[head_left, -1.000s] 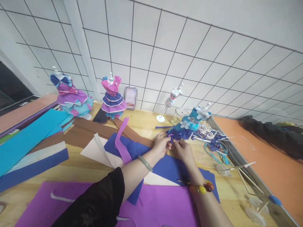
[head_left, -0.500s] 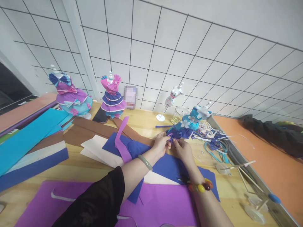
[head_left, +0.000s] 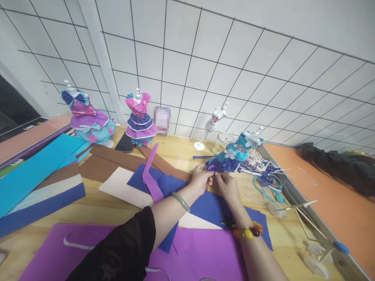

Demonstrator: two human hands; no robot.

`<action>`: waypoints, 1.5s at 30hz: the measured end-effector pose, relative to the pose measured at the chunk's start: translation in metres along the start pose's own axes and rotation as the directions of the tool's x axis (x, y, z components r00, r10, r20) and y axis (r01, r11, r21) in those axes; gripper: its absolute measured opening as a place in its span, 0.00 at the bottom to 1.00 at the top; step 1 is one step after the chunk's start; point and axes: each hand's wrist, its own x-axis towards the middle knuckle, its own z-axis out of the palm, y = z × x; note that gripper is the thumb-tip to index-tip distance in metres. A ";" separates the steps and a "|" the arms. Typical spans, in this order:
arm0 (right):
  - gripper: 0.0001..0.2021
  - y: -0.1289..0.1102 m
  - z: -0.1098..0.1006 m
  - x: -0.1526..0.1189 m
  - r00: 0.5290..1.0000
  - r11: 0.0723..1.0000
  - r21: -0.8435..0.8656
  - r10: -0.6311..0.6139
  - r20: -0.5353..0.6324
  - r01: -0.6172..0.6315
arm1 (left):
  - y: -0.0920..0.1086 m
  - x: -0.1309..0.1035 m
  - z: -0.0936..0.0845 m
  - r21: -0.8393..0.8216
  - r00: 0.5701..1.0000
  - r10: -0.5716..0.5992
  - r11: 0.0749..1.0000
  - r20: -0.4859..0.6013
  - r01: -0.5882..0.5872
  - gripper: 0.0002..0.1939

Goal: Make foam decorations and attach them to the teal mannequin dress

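My left hand [head_left: 201,178] and my right hand [head_left: 226,186] meet at the lower skirt of a miniature dress form in a blue and turquoise crepe-paper dress [head_left: 233,155] with pale flowers. Between my fingertips is a small purple paper piece [head_left: 211,168], pinched by both hands against the dark blue hem. Both hands are closed, and the fingers partly hide the piece. Under my forearms lie a dark blue paper sheet [head_left: 211,203], a purple strip [head_left: 150,175] and a large purple sheet [head_left: 205,249].
Two dressed miniature forms [head_left: 88,117] [head_left: 140,121], a bare patterned form [head_left: 215,119] and a glass jar [head_left: 222,142] stand along the wall. Paper strips [head_left: 32,171] cover the left side. Scraps and ribbons [head_left: 269,171] lie right, with a glue-stick-like rod [head_left: 295,205] and clear lids [head_left: 316,265] nearer.
My fingers have shifted slightly at the hem, and the purple piece now shows as a wider fan shape. The rest stays in place apart from a slight camera shift.
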 end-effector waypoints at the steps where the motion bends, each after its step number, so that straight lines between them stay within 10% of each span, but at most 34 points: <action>1: 0.23 0.000 0.000 0.001 1.000 1.000 0.024 0.004 0.014 -0.005 | 0.000 0.000 0.000 0.002 1.000 0.001 1.000 -0.002 -0.001 0.32; 45: 0.18 0.006 -0.002 0.001 0.967 0.979 0.191 0.013 0.256 -0.063 | 0.001 0.004 0.000 0.010 0.999 -0.013 1.000 -0.051 0.013 0.28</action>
